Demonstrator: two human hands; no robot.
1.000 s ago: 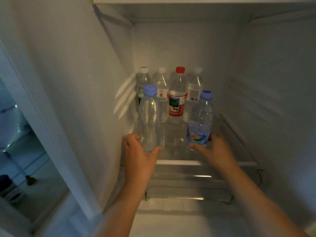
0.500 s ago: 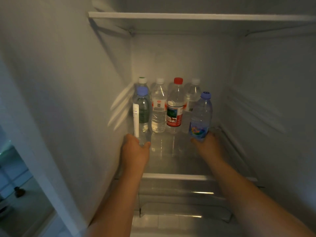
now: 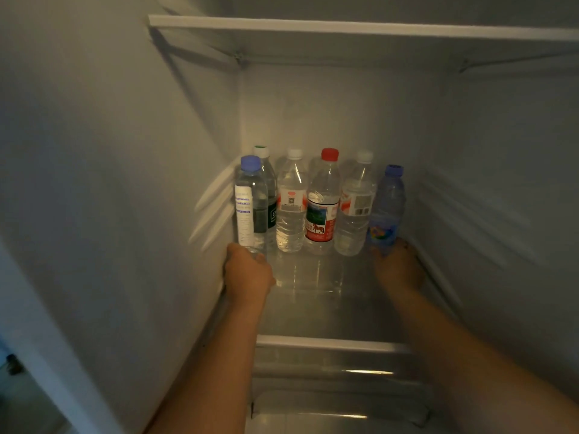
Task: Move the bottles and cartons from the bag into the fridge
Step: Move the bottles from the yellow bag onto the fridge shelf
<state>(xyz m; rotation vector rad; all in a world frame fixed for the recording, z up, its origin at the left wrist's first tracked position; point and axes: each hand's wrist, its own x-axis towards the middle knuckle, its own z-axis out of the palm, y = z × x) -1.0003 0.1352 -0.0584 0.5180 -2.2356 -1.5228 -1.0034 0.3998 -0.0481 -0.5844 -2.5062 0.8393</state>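
As left hand (image 3: 247, 270) clasps clear bottle (image 3: 250, 198), right hand (image 3: 398, 267), seemingly, blue bottle (image 3: 387, 208)

Home kitchen, likely: open fridge (image 3: 313, 104) interior, glass shelf (image 3: 329, 341), row of water bottles (image 3: 291, 208) at back.

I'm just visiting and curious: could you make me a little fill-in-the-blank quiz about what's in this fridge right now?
1. The left hand grips the base of the bottle with the tall white label, which has a ____ cap.
2. The bottle with the horse on its label has a ____ cap.
3. In all, ____ bottles are in view on the shelf.
4. The right hand holds the bottle with the colourful label at the ____ end of the row.

Missing words: blue; red; six; right.
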